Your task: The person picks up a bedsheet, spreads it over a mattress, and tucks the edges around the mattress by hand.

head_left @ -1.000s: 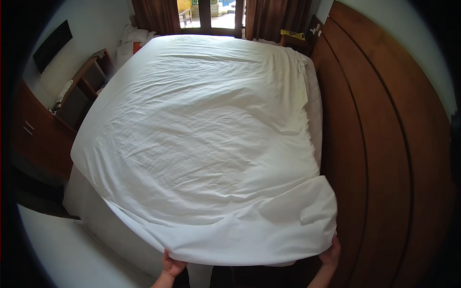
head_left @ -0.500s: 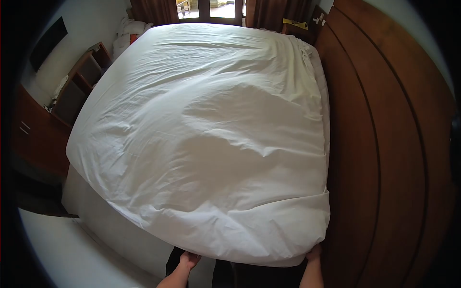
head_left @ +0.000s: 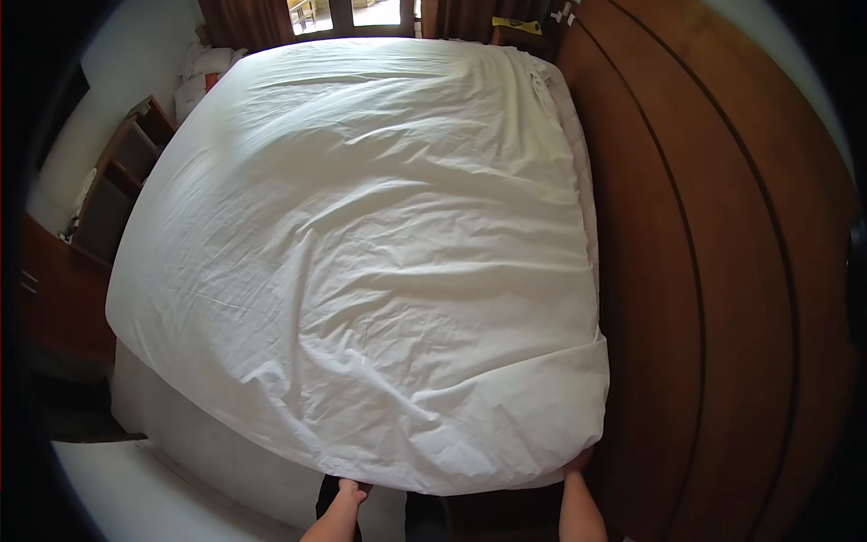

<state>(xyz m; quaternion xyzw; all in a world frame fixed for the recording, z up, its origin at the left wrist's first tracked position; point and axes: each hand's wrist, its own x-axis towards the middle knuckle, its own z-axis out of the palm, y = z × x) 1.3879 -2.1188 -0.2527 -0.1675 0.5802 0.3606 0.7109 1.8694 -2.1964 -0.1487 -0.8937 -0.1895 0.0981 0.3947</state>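
Observation:
A large white bed sheet (head_left: 424, 307) covers the mattress, wrinkled across its middle and near side. At the sheet's near edge my left hand (head_left: 353, 489) is closed on the hem, its fingertips partly hidden beneath the cloth. My right hand (head_left: 578, 461) grips the same sheet at the near right corner, beside the headboard; most of its fingers are hidden by the fabric. Between the two hands the edge hangs in a shallow curve.
A tall brown wooden headboard (head_left: 659, 298) runs along the right side. To the left are a wooden cabinet (head_left: 68, 298) and open shelving (head_left: 113, 203). White bedding (head_left: 203, 68) is heaped at the far left. A yellow item (head_left: 517, 24) lies on a bedside stand at the back.
The raised, air-filled bulge in the middle of the sheet has sunk into flatter wrinkles. Both hands stay at the near edge, and the view has shifted slightly.

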